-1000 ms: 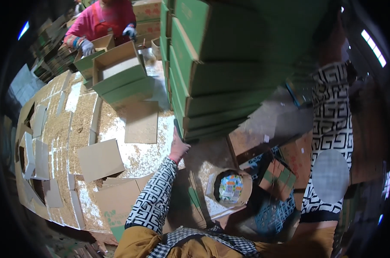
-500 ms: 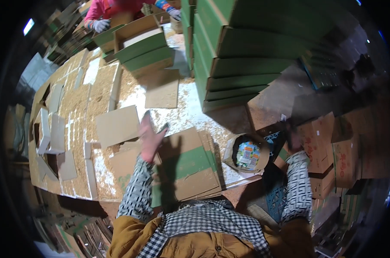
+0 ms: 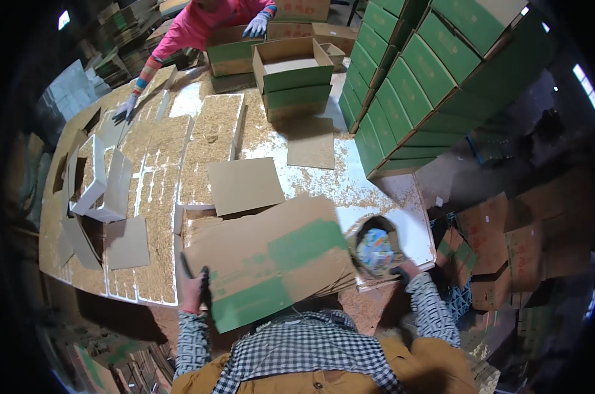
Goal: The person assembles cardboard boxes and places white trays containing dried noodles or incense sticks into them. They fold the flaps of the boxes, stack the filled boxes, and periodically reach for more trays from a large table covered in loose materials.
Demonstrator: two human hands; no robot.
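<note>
My left hand (image 3: 194, 289) is at the left edge of a flattened cardboard box (image 3: 264, 262), brown with green printed patches. Its dark-tipped fingers are spread and hold nothing; whether they touch the cardboard I cannot tell. More flat sheets show under that cardboard's right side. My right hand (image 3: 409, 270) is closed at the lower right rim of a round brown container (image 3: 354, 253), its dark fingertips on the rim. Inside the container lies a colourful printed item (image 3: 376, 246), blurred.
A tall stack of green boxes (image 3: 409, 105) stands at the back right. Cardboard sheets (image 3: 245, 185) lie among grain-filled white trays (image 3: 209, 141). Open boxes (image 3: 294, 82) stand at the back, where a person in pink (image 3: 205, 29) reaches leftward. Brown cartons (image 3: 488, 230) lie beyond the table's right edge.
My view has shifted. My right hand has come in from the far right to the container. My left hand has drawn back to the cardboard's left edge. The co-worker has reached out leftward.
</note>
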